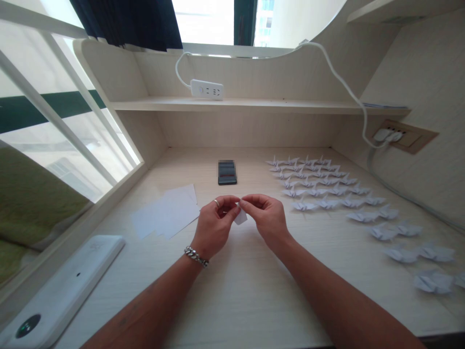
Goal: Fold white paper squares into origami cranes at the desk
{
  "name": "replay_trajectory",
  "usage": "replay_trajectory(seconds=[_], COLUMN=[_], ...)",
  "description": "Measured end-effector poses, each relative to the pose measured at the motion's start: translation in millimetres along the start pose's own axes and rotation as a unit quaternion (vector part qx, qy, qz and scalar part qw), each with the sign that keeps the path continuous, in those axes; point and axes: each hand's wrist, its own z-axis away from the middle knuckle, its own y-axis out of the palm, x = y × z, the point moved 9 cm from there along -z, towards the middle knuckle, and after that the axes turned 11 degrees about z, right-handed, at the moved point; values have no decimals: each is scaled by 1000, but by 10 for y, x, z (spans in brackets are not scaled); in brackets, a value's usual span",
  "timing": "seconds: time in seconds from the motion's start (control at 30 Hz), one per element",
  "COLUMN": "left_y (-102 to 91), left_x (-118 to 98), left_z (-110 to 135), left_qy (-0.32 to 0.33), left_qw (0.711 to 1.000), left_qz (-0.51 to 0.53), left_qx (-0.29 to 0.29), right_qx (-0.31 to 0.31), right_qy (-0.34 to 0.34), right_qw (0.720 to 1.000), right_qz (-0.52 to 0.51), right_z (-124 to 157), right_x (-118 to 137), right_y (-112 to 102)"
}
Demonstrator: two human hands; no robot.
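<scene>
A small folded piece of white paper (pixel 240 216) is pinched between both hands above the middle of the desk. My left hand (pixel 217 220), with a ring on one finger and a chain bracelet at the wrist, grips its left side between thumb and fingers. My right hand (pixel 267 213) pinches its upper right edge. The fingertips of both hands nearly meet at the top of the paper and hide part of its folds. Loose white paper sheets (pixel 170 211) lie overlapping to the left of my left hand. Rows of folded paper cranes (pixel 319 182) stand to the right.
A dark phone (pixel 227 172) lies beyond my hands. At the left front is a long white device (pixel 69 286) with a dark round spot. A power strip (pixel 207 90) sits on the shelf (pixel 254 105). A white cable (pixel 339 72) runs to the wall socket (pixel 407 135).
</scene>
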Motion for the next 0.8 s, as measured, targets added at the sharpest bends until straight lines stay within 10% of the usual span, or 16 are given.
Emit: replay_trajectory(seconds=[0.8], left_y=[33], left_x=[-9], left_z=[-8], left_qy=[8], left_qw=[1000], left_qz=[-11], left_qx=[26], right_qx=[34], right_qy=[-39], right_qw=[998], right_qz=[27], right_z=[-28], right_x=[51], right_y=[27])
